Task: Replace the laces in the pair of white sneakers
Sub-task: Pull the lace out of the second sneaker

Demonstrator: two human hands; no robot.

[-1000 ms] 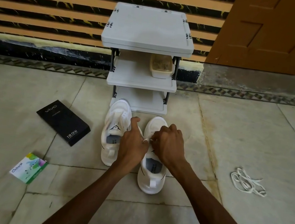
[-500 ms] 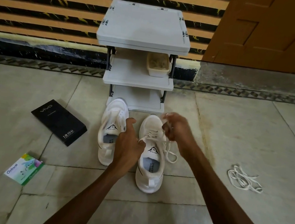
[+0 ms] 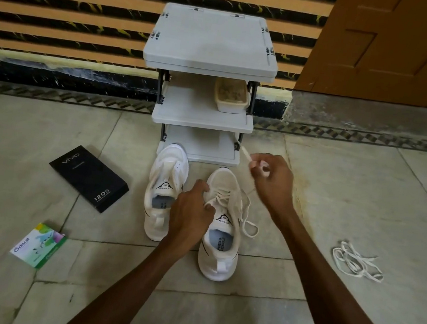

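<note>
Left hand point(image 3: 191, 214) pinches the lace point(image 3: 222, 198) to steady one white sneaker point(image 3: 221, 246) while the right hand point(image 3: 272, 179), fingers curled on its free end, holds it high, seemingly to unthread it.

A small gray rack point(image 3: 212, 43) with three shelves stands on the tiled floor point(image 3: 351, 192) against the wall point(image 3: 64, 9). A pale tub point(image 3: 231, 96) sits on the right side of its middle shelf. A black box point(image 3: 88, 178) marked "vivo" and "120W" lies flat on the floor, left of the rack. Nearer and further left lies a little green and white packet point(image 3: 38, 245) that says "Odonil". The wall has orange and black stripes. A brown wooden door point(image 3: 399, 44) is on the right.
</note>
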